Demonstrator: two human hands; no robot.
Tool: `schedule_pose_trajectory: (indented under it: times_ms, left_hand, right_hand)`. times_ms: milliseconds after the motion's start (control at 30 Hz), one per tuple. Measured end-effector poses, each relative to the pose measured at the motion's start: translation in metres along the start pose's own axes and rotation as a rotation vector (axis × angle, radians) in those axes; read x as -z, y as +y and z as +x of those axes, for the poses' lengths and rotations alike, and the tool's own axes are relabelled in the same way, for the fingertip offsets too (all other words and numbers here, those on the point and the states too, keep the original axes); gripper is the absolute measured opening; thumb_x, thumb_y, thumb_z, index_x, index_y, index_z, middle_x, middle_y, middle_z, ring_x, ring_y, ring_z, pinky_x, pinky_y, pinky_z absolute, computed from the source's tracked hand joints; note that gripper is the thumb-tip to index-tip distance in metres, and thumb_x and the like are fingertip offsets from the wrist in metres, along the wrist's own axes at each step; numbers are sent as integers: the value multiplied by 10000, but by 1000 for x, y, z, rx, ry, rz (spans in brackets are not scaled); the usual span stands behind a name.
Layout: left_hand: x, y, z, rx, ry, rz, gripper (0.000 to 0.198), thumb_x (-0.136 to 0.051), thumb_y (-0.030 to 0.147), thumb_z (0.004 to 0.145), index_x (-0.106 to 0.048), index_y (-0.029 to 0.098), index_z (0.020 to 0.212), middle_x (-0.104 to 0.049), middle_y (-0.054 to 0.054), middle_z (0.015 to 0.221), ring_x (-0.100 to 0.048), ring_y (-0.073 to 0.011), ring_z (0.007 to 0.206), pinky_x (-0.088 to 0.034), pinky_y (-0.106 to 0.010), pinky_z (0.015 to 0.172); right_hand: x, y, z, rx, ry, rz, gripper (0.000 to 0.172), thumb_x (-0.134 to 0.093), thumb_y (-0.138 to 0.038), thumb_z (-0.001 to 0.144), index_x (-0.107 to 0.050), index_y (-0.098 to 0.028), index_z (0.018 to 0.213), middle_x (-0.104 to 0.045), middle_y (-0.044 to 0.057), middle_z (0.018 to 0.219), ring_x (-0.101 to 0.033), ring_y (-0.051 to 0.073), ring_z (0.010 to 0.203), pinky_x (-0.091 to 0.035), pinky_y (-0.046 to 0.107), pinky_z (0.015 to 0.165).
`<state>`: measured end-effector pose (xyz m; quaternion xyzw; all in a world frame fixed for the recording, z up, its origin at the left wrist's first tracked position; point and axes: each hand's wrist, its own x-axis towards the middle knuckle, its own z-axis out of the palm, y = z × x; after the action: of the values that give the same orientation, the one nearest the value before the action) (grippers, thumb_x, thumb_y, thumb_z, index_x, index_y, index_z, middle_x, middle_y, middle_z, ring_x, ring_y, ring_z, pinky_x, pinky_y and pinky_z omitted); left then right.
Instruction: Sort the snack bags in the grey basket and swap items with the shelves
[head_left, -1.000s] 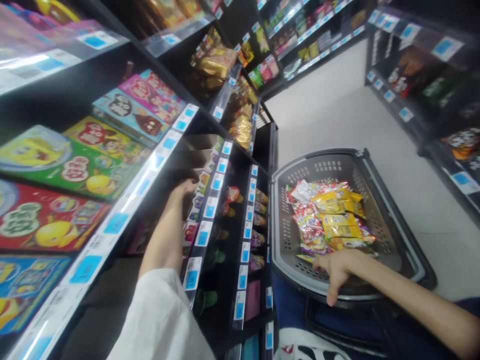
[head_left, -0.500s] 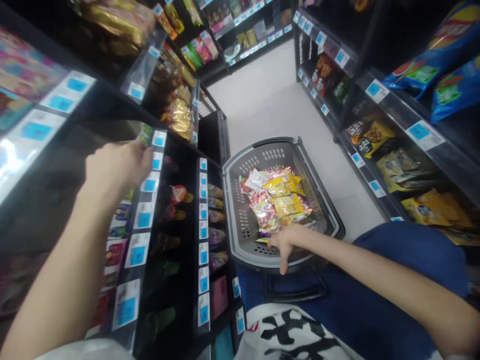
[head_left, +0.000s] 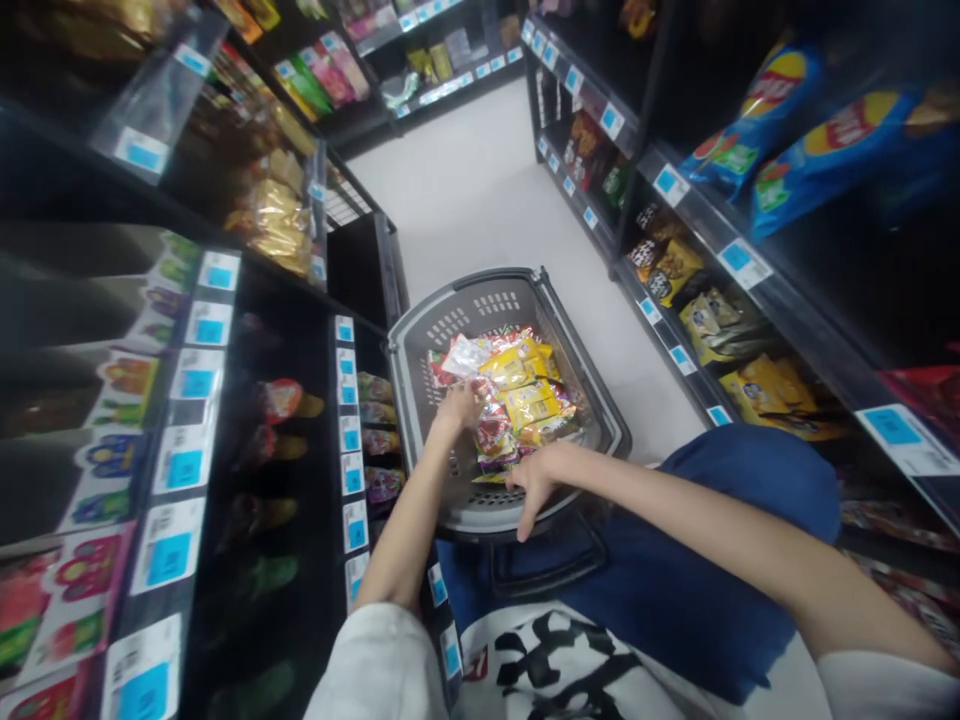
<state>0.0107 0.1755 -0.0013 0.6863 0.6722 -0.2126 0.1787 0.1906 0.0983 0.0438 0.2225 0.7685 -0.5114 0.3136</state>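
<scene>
A grey plastic shopping basket [head_left: 480, 520] holds several snack packets, red-and-white ones and yellow packets [head_left: 531, 403]. My left hand [head_left: 459, 405] reaches into the basket's left side. Its fingers are curled against a red snack packet [head_left: 491, 430], partly hidden under them. Over the near rim lies my right hand [head_left: 541, 475], thumb and fingers apart, beside the packets and holding none of them. The basket sits in front of my knees, with its dark handle [head_left: 551, 570] on the side towards me.
Black shelves line both sides of the aisle. On the left stand rows of small packets [head_left: 382, 440] and gold-wrapped packets [head_left: 281, 220]. Blue chip bags [head_left: 832, 150] and yellow snack bags [head_left: 776, 395] fill the right shelves. Pale floor [head_left: 457, 170] runs ahead to another shelf.
My left hand has moved from the left shelf, right and down into the basket. The view has shifted to the right. My right hand stays at the near rim.
</scene>
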Motion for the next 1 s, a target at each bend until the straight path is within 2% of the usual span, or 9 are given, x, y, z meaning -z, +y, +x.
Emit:
schedule_pose_trajectory:
  times_ms: [100, 200, 333, 467, 667, 767, 867, 933, 1000]
  left_hand:
    - [-36, -7, 3, 30, 3, -54, 781, -681, 429, 993, -332, 114, 1617, -477, -246, 1560, -524, -360, 1421, -472, -526, 1168]
    - [-56, -17, 8, 30, 34, -111, 963, -773, 379, 925, -221, 86, 1658, -435, -275, 1588, -446, -390, 1483, -416, -525, 1216]
    - [-62, -27, 21, 58, 105, -204, 670, -680, 423, 997, -443, 120, 1546, -537, -203, 1497, -524, -340, 1407, -460, -546, 1175]
    - [-57, -31, 32, 0, 128, -314, 294, -652, 374, 1024, -685, 138, 1195, -680, -117, 1265, -649, -248, 1212, -529, -487, 1101]
    - [-40, -25, 27, -204, 157, -554, 291, -704, 414, 985, -732, 125, 1009, -745, -56, 986, -709, -207, 984, -563, -425, 1002]
    - [-33, -18, 15, -310, 178, -708, 251, -755, 367, 929, -763, 129, 1010, -767, -64, 971, -716, -207, 946, -564, -410, 975]
    - [-28, -12, 1, -395, 215, -879, 248, -799, 369, 840, -810, 152, 960, -792, -87, 939, -723, -233, 894, -565, -382, 910]
    - [-26, -7, -7, -433, 243, -997, 282, -827, 417, 781, -831, 167, 911, -800, -93, 918, -728, -254, 874, -569, -370, 873]
    - [-24, -3, -14, -448, 271, -1111, 331, -858, 469, 729, -833, 172, 873, -800, -97, 909, -733, -263, 870, -578, -365, 850]
  right_hand:
    - [-3, 0, 0, 9, 25, -4, 1262, -926, -676, 574, -468, -120, 1610, -523, 189, 1592, -548, 417, 1420, -472, 458, 1161]
    - [-5, 0, 1, 7, 27, -17, 1252, -911, -672, 619, -432, -108, 1630, -502, 216, 1602, -535, 420, 1437, -446, 463, 1183]
    - [-6, 2, 1, 18, 25, -27, 1179, -890, -651, 679, -437, -121, 1630, -512, 210, 1595, -544, 398, 1436, -437, 442, 1185]
    - [-7, 2, 0, 17, 59, -24, 1180, -890, -689, 647, -481, -141, 1609, -568, 192, 1551, -603, 381, 1374, -491, 403, 1110]
    - [-18, 7, -6, 36, 210, -4, 1039, -899, -715, 606, -654, -182, 1463, -732, 152, 1330, -730, 336, 1137, -566, 356, 863]
    - [-20, 14, -17, 50, 381, 13, 767, -943, -574, 648, -761, -194, 1289, -792, 131, 1156, -758, 318, 1010, -562, 343, 791]
    - [-9, 24, -30, 34, 676, 36, 382, -870, -361, 803, -794, -155, 1117, -793, 150, 1026, -752, 340, 963, -555, 390, 809]
    - [5, 31, -35, 27, 923, 79, 232, -736, -232, 910, -762, -149, 1125, -775, 147, 1101, -727, 320, 1062, -542, 408, 912]
    - [20, 39, -37, 26, 1154, 146, 251, -643, -137, 938, -720, -136, 1177, -733, 151, 1226, -668, 291, 1205, -491, 420, 1048]
